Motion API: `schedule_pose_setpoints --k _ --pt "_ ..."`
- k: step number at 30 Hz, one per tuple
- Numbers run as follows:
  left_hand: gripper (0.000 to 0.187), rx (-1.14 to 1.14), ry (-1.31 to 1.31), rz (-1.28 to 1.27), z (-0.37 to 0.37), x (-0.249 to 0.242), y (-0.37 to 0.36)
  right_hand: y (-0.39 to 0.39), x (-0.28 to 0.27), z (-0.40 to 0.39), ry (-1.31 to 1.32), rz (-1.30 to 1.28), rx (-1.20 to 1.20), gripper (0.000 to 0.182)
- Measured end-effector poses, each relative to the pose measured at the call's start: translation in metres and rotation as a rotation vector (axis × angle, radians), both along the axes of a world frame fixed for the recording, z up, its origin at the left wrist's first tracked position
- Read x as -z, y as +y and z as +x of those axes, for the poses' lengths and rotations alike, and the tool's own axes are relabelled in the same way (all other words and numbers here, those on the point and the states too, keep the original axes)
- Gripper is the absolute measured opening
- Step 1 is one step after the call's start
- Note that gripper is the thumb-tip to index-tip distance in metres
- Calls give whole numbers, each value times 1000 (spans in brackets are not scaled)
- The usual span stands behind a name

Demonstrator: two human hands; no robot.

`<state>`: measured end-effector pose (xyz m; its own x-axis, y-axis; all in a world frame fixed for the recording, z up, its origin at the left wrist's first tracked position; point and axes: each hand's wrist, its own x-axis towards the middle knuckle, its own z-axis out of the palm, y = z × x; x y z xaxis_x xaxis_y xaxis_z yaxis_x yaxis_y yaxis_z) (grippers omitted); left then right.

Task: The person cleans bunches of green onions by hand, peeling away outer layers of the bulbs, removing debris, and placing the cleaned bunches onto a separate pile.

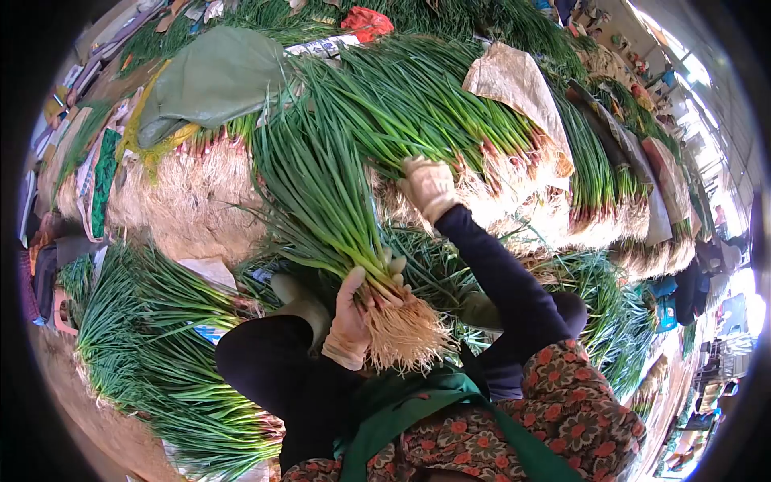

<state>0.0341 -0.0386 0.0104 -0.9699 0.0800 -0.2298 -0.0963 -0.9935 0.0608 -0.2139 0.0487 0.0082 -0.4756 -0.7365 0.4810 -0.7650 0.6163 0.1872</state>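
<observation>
My left hand (347, 328), in a pale glove, is wrapped round a bunch of green onions (333, 213) just above the roots. The bunch's pale roots (408, 331) hang toward my lap, and its long leaves fan out away from me. Further forward, my right hand (430, 190), gloved too, has its fingers curled at the lower stalks of a large heap of green onions (418, 100). Its fingertips are partly hidden among the stalks. The heap lies with its root ends facing me.
A grey-green sheet (217, 84) covers part of the heap at left, above a mass of roots (189, 197). Brown sacking (522, 88) lies over stalks at right. More green onions (177, 337) are piled beside my left knee. A red bag (368, 24) sits at the back.
</observation>
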Motion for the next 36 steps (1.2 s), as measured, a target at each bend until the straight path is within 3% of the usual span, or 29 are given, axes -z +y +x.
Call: schedule_pose_setpoints --k 3,6,7,8,9,11,13,14,17,19,20,21,23,24,27,29,31,33,36 --pt "51 88 153 -73 1 30 -8 -6 49 -58 313 230 106 11" --pt "46 -4 0 -116 -4 19 -3 -9 -20 16 134 190 193 9" --pt "46 -12 -27 -141 -5 17 -2 3 -14 23 -268 35 24 14" --pt "45 -1 -16 -128 -6 24 -3 11 -16 52 -447 -158 -132 16" --pt "48 25 2 -148 -6 35 -4 11 -47 90 -744 127 31 19" --pt "52 65 23 -172 -6 46 -4 33 -24 108 -771 -71 -244 21" --pt "53 67 2 -144 -6 38 -1 44 -19 88 -646 -351 -108 26" --pt "53 60 -18 -120 -5 32 1 53 -13 63 -709 -300 93 28" --pt "52 79 -4 -117 -4 33 1 82 20 10 -102 5 110 24" --pt "54 41 27 -134 -6 28 2 75 4 31 -385 200 337 25" --pt "55 49 37 -131 -6 30 1 77 1 47 -355 -62 122 28" --pt "56 62 38 -126 -3 32 0 71 -17 70 -233 -67 38 27" --pt "55 19 -10 -222 -3 17 1 74 -27 117 -456 -88 -93 14" --pt "55 13 3 -219 -5 16 3 69 -40 140 -360 -107 -294 13" --pt "55 10 8 -237 -5 17 4 94 -18 160 -727 431 -205 23" --pt "53 -5 -39 -246 -6 24 6 103 6 129 -1112 96 -307 32" --pt "50 13 -30 -266 -7 22 7 72 -10 120 -1235 -204 -32 37" --pt "47 28 -30 -286 -6 22 8 40 5 113 -1576 -435 129 36" --pt "42 18 -1 -270 -4 23 5 19 23 119 -1896 -740 162 34"
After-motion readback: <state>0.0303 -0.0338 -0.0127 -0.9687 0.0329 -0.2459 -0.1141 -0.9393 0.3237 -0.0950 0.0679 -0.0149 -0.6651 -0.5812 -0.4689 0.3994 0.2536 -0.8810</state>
